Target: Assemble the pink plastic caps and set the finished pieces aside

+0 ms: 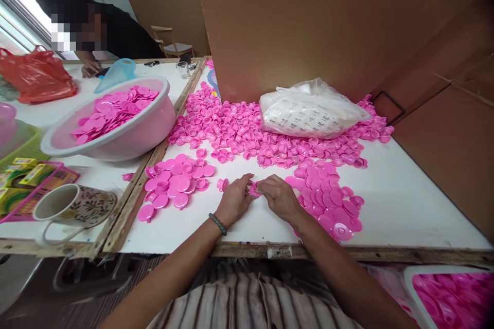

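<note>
Between the fingertips of both hands is a small pink plastic piece (253, 189), mostly hidden; it looks like a toy cup. My left hand (236, 199), with a beaded bracelet on its wrist, pinches it from the left. From the right, the bent fingers of my right hand (278, 196) close on it. A single pink toy cup (222, 184) stands just left of my left hand. Pink discs (324, 196) lie heaped beside my right hand. Further left is a group of pink saucers (179, 183), some with cups on them.
Behind my hands spreads a pile of pink toy cups (231, 123), with a plastic bag of white printed packets (312, 115) on it. Cardboard (293, 25) walls the back and right. Leftward are a pink basin (127, 139) and a mug (83, 206). Another person (123, 33) leans over the far table.
</note>
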Motion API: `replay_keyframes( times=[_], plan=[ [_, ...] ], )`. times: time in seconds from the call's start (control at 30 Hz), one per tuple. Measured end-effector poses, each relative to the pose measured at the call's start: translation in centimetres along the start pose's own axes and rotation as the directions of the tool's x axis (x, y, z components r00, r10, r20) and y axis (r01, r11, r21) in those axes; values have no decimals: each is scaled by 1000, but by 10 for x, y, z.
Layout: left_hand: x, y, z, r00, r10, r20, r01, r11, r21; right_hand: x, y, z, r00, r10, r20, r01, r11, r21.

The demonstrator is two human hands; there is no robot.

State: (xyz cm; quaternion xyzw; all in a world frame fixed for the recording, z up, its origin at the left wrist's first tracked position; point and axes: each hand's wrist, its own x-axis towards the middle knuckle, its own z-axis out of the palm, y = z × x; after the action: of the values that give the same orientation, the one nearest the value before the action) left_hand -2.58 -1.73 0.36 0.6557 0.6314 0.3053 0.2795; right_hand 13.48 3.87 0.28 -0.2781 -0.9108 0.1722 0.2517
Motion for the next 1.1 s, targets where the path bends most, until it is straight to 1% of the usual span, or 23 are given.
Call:
replay_keyframes(
  times=[0.17, 0.27, 0.4, 0.47, 0.53, 0.6, 0.63, 0.7, 0.73, 0.8, 0.87, 0.9, 0.93, 1.0, 1.07, 1.1],
  plan=[
    [3, -2, 3, 999, -41, -3, 41, 999, 6, -1, -5, 2, 996, -11, 89, 21, 994, -103],
    [4, -3, 3, 999, -44, 1, 44, 999, 4, -1, -9, 2, 991, -19, 129, 41, 985, -169],
    [5, -7, 2, 1000, -24, 8, 24, 998, -64, 1, -14, 3, 988, -32, 151, 65, 974, -215],
    [5, -9, 1, 1000, -17, 21, 19, 992, -121, 2, -13, 3, 990, -23, 139, 51, 978, -202],
    [5, -9, -1, 999, -8, 37, 14, 986, -164, 3, -10, 3, 996, 14, 87, -4, 993, -118],
    [5, -7, -4, 999, 7, 46, 1, 985, -172, 3, -6, 4, 994, 110, 8, -110, 992, 57],
    [5, -5, -5, 999, 11, 45, -3, 986, -169, 3, -4, 4, 984, 177, -14, -173, 971, 162],
    [5, -2, -7, 999, -2, 42, 9, 984, -179, 3, -2, 5, 952, 306, 6, -290, 894, 341],
    [6, -1, -8, 999, -19, 45, 28, 980, -196, 3, -2, 5, 935, 352, 31, -335, 854, 399],
    [7, 1, -11, 994, -87, 68, 101, 964, -247, 4, -4, 4, 913, 402, 65, -385, 801, 459],
    [9, 3, -14, 973, -197, 121, 225, 924, -309, 5, -5, 2, 905, 423, 47, -394, 792, 466],
    [10, 4, -15, 954, -257, 153, 296, 891, -345, 5, -6, 1, 909, 417, 30, -383, 803, 456],
    [12, 4, -17, 932, -311, 187, 360, 851, -382, 5, -6, 0, 919, 394, 19, -362, 823, 439],
    [15, 5, -20, 893, -376, 248, 450, 774, -446, 4, -6, -2, 958, 286, 25, -274, 884, 379],
    [19, 5, -22, 872, -401, 280, 489, 730, -478, 3, -7, -3, 984, 165, 62, -176, 939, 295],
    [20, 5, -22, 865, -412, 288, 502, 717, -484, 3, -7, -2, 988, 132, 75, -147, 957, 250]
  ],
)
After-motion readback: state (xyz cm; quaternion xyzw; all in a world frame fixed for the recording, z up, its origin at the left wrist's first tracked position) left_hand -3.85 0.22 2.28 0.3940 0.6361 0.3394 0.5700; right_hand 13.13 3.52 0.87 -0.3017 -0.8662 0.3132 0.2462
